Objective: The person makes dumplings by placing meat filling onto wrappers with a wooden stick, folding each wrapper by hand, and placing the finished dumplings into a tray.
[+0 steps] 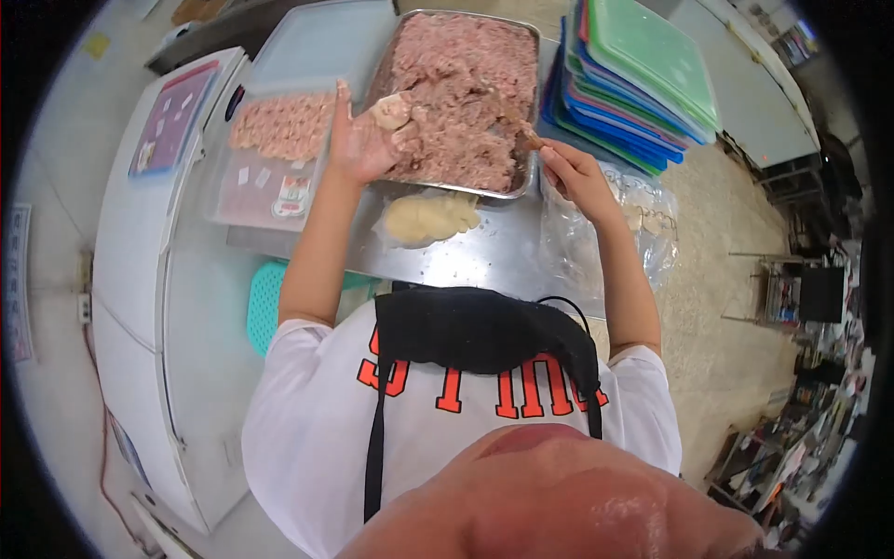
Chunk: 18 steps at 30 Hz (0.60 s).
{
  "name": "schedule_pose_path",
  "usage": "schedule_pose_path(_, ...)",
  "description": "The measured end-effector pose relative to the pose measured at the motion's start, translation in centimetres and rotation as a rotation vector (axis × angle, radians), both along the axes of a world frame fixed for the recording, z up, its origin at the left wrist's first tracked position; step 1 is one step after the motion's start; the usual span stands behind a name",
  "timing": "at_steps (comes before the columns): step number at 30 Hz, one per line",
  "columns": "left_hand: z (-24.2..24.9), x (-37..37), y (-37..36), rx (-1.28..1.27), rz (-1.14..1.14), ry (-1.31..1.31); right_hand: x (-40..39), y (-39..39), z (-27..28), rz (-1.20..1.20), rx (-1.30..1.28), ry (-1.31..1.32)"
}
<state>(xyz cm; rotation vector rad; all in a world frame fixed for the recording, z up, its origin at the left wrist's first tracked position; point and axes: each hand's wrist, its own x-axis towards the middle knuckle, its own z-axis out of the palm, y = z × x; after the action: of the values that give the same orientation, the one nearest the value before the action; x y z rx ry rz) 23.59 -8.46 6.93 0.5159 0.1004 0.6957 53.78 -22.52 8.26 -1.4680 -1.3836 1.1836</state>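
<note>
On the palm of my left hand (361, 149) lies a pale round dough wrapper (392, 112). The thumb is stretched out and the fingers bend under the wrapper, beside a metal tray (456, 188) full of ground meat (466, 70). My right hand (579, 179) grips the end of a thin wooden stick (531, 138) at the tray's right edge; the stick's far end reaches into the meat. Close to the tray's front edge sits a stack of pale dough wrappers (428, 219) on a clear plastic sheet.
To the left, a plastic tray (228, 200) holds rows of filled dumplings (279, 126), beside a translucent lid (321, 42). Stacked coloured lids (652, 56) stand back right. A clear plastic bag (605, 242) with wrappers lies right on the steel table (475, 261). A white freezer (140, 261) stands left.
</note>
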Motion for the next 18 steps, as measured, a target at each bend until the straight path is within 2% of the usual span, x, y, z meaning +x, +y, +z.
schedule_pose_path(2, 0.4, -0.4, -0.4, -0.03, 0.003, -0.013, -1.2, 0.1, 0.0, -0.053, -0.033, 0.112)
schedule_pose_path(3, -0.2, -1.0, 0.0, 0.062, -0.079, -0.088, -1.3, 0.4, -0.5, -0.024, -0.042, 0.111)
schedule_pose_path(4, -0.5, -1.6, 0.3, 0.057, -0.067, -0.09, -1.5, 0.6, -0.7, -0.013, -0.048, 0.109)
schedule_pose_path(6, -1.1, -3.4, 0.8, 0.03, 0.083, 0.2, -2.5, 0.9, -1.0, -0.032, -0.037, 0.145)
schedule_pose_path(7, -1.5, -4.5, 0.8, 0.024, 0.104, 0.2, -2.9, 1.0, -1.2, -0.01, -0.042, 0.144)
schedule_pose_path(9, -2.3, -7.0, 0.9, 0.265, 0.31, 0.489, -3.2, 1.2, -1.6, -0.025, -0.044, 0.128)
schedule_pose_path(10, -3.5, -8.8, 1.3, 0.26, 0.333, 0.494, -3.6, 1.3, -1.7, -0.002, -0.046, 0.129)
schedule_pose_path(12, -4.9, -12.6, 1.9, 0.517, 0.498, 0.89, -4.0, 1.2, -1.9, -0.003, -0.063, 0.118)
schedule_pose_path(13, -4.5, -14.3, 1.2, 0.495, 0.647, 1.134, -4.2, 1.3, -2.1, 0.007, -0.061, 0.105)
schedule_pose_path(14, -4.6, -15.7, 1.3, 0.487, 0.654, 1.137, -4.5, 1.3, -2.1, 0.017, -0.064, 0.104)
schedule_pose_path(16, -4.9, -19.3, 2.1, 0.734, 0.924, 1.556, -5.1, 1.3, -1.9, -0.06, -0.12, 0.133)
schedule_pose_path(17, -6.1, -21.6, 3.1, 0.726, 0.927, 1.558, -5.3, 1.4, -2.0, -0.052, -0.12, 0.131)
schedule_pose_path(18, -8.2, -24.3, 4.5, 0.833, 1.035, 1.723, -5.6, 1.6, -2.1, -0.045, -0.123, 0.129)
